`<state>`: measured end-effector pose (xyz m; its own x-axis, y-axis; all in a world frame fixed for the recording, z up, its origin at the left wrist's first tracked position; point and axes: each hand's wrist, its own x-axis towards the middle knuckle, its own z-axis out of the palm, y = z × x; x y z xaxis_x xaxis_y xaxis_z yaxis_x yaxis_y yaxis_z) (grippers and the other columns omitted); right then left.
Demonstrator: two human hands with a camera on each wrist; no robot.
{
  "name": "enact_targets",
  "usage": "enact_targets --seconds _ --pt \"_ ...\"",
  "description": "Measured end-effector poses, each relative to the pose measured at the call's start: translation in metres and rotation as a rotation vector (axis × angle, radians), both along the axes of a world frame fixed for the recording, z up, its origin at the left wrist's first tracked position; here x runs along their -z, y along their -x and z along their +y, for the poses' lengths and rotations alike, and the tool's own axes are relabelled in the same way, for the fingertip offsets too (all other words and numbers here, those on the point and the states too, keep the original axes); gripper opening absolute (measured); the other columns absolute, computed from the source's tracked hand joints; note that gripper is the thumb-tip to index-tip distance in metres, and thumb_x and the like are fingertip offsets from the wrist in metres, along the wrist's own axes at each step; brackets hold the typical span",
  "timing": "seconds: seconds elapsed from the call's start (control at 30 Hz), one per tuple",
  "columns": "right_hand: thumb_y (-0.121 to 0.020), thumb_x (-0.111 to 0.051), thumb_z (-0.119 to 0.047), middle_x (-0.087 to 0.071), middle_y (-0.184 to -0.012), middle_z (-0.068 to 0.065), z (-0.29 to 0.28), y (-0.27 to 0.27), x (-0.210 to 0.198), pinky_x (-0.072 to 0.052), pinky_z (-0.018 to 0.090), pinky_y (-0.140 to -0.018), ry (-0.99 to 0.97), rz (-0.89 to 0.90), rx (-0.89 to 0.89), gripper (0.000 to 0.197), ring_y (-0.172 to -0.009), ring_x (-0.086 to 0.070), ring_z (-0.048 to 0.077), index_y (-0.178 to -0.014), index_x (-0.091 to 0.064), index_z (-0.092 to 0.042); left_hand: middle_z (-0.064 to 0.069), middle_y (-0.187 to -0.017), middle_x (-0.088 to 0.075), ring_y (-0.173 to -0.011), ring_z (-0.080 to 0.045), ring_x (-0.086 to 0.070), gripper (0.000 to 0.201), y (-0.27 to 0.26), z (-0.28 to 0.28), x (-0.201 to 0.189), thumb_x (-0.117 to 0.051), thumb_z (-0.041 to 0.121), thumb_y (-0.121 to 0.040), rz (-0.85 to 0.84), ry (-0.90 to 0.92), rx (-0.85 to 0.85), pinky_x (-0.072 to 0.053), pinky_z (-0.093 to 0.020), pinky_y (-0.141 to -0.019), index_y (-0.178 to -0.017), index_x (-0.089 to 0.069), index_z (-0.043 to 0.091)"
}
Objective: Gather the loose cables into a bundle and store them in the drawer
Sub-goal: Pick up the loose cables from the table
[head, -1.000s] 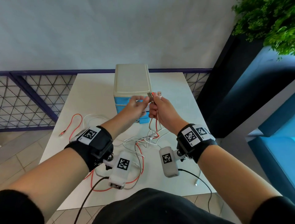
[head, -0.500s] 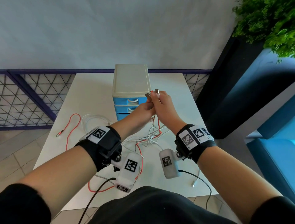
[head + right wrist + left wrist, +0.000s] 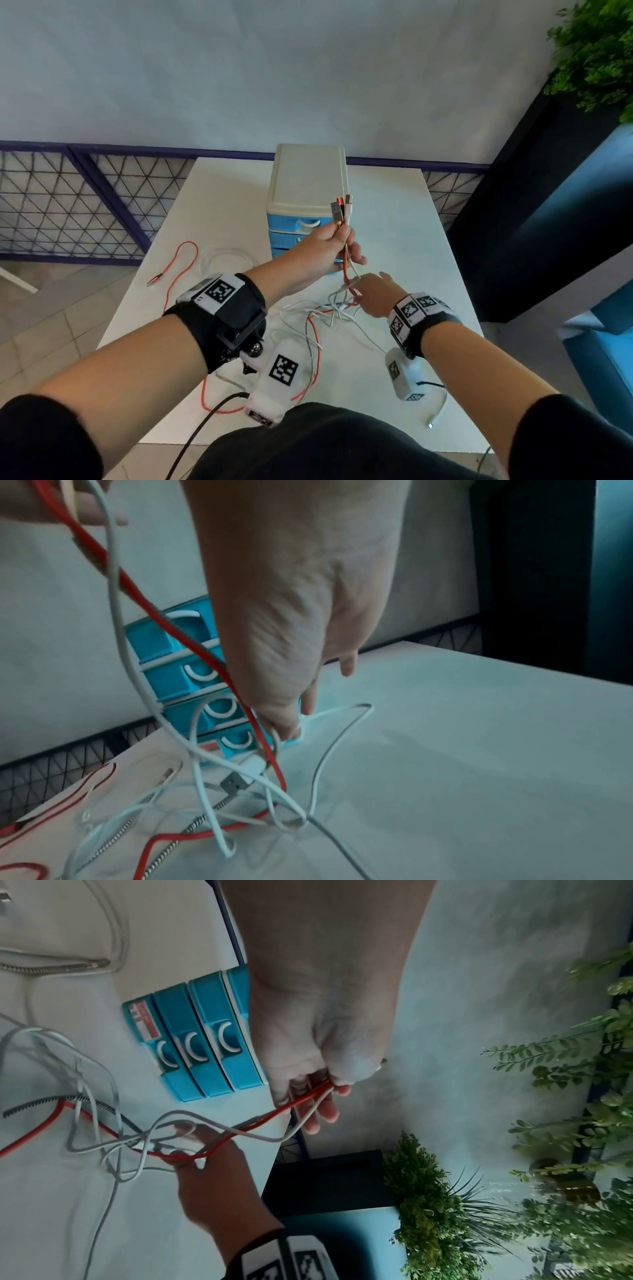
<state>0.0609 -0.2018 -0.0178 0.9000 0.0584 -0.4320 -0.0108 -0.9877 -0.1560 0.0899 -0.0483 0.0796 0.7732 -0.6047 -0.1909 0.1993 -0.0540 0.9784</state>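
My left hand [image 3: 323, 245] held up, fingers clamped on plug ends of cables [image 3: 337, 310], in front of drawer unit [image 3: 308, 192]. Right hand [image 3: 375, 296] lower, fingers hooked into hanging strands above tangle mid-table. Table [image 3: 411, 219] bare to right edge; red cable [image 3: 178, 263] trails near left edge.

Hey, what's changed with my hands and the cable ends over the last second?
The right hand let go of the raised plug ends and dropped down into the tangled red and white cables on the white table. The left hand now grips the plug ends alone. The blue and cream drawer unit stayed shut, and the loose red cable end stayed at the left.
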Motion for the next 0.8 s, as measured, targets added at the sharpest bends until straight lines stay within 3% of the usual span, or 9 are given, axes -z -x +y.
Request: enact_targets --seconds 0.07,0.13,0.2,0.3,0.4,0.53,0.63,0.7,0.8 --pt "-0.094 -0.038 -0.007 -0.057 -0.134 -0.005 -0.001 -0.001 0.007 -0.019 0.038 -0.115 0.063 -0.032 -0.082 0.042 -0.130 -0.046 0.016 -0.127 -0.056 -0.026 -0.002 -0.073 -0.055 -0.083 -0.017 -0.065 0.030 -0.003 0.004 -0.001 -0.024 0.024 -0.103 -0.018 -0.033 0.010 -0.046 -0.030 -0.083 -0.078 -0.040 0.017" --pt "-0.094 -0.041 -0.008 -0.064 -0.124 -0.002 -0.008 -0.003 0.007 -0.036 0.034 -0.104 0.088 -0.077 -0.113 0.037 -0.117 -0.057 0.021 -0.120 -0.063 -0.024 -0.003 -0.070 -0.051 -0.075 -0.019 -0.061 0.030 -0.006 0.007 0.000 -0.025 0.025 -0.103 -0.032 -0.062 0.007 -0.048 -0.031 -0.078 -0.078 -0.041 0.016" --pt "-0.093 -0.044 -0.007 -0.065 -0.119 0.002 -0.022 -0.006 0.006 -0.046 0.032 -0.092 0.046 -0.081 -0.051 0.036 -0.111 -0.061 0.025 -0.116 -0.066 -0.025 -0.001 -0.065 -0.043 -0.062 -0.018 -0.052 0.031 -0.008 0.009 0.000 -0.025 0.025 -0.103 -0.074 -0.098 0.002 -0.048 -0.030 -0.069 -0.079 -0.041 0.015" --pt "-0.095 -0.048 -0.008 -0.068 -0.110 0.005 -0.045 -0.006 0.003 -0.044 0.027 -0.080 -0.138 -0.130 0.061 0.029 -0.101 -0.062 0.026 -0.107 -0.070 -0.022 0.001 -0.062 -0.036 -0.055 -0.014 -0.042 0.030 -0.011 0.009 0.001 -0.025 0.027 -0.103 -0.113 -0.155 -0.020 -0.047 -0.032 -0.065 -0.079 -0.041 0.016" --pt "-0.097 -0.048 -0.013 -0.069 -0.097 0.004 -0.057 -0.003 -0.005 -0.041 0.028 -0.070 -0.290 -0.190 0.127 0.022 -0.083 -0.060 0.025 -0.098 -0.069 -0.017 0.002 -0.063 -0.037 -0.058 -0.014 -0.043 0.029 -0.014 0.007 0.000 -0.026 0.029 -0.102 -0.125 -0.188 -0.077 -0.046 -0.032 -0.065 -0.082 -0.042 0.016" --pt "-0.097 -0.043 -0.006 -0.065 -0.083 -0.005 -0.061 0.001 -0.012 -0.047 0.026 -0.067 -0.308 -0.097 0.134 0.025 -0.078 -0.059 0.017 -0.087 -0.061 -0.021 0.002 -0.063 -0.035 -0.057 -0.013 -0.037 0.026 -0.019 0.002 0.002 -0.027 0.027 -0.102 -0.190 -0.190 -0.134 -0.040 -0.028 -0.060 -0.088 -0.043 0.013" --pt "-0.097 -0.042 -0.006 -0.067 -0.080 0.000 -0.056 0.000 -0.026 -0.049 0.029 -0.075 -0.520 -0.223 0.257 0.025 -0.079 -0.065 0.018 -0.080 -0.056 -0.018 0.001 -0.065 -0.043 -0.056 -0.014 -0.045 0.028 -0.021 0.000 0.004 -0.029 0.028 -0.102 -0.224 -0.198 -0.134 -0.044 -0.030 -0.058 -0.084 -0.047 0.015" --pt "-0.099 -0.044 -0.010 -0.068 -0.080 0.000 -0.048 -0.002 -0.043 -0.048 0.028 -0.071 -0.686 -0.320 0.369 0.023 -0.076 -0.066 0.016 -0.081 -0.056 -0.017 0.000 -0.069 -0.051 -0.057 -0.015 -0.053 0.029 -0.020 -0.002 0.007 -0.031 0.026 -0.102 -0.213 -0.195 -0.135 -0.049 -0.029 -0.057 -0.084 -0.050 0.014" --pt "-0.100 -0.046 -0.013 -0.069 -0.080 0.007 -0.027 -0.002 -0.072 -0.053 0.030 -0.065 -0.970 -0.315 0.479 0.015 -0.070 -0.069 0.018 -0.089 -0.056 -0.011 0.001 -0.081 -0.061 -0.074 -0.014 -0.062 0.028 -0.013 -0.008 0.010 -0.035 0.025 -0.101 -0.179 -0.166 -0.145 -0.056 -0.032 -0.071 -0.086 -0.056 0.014"
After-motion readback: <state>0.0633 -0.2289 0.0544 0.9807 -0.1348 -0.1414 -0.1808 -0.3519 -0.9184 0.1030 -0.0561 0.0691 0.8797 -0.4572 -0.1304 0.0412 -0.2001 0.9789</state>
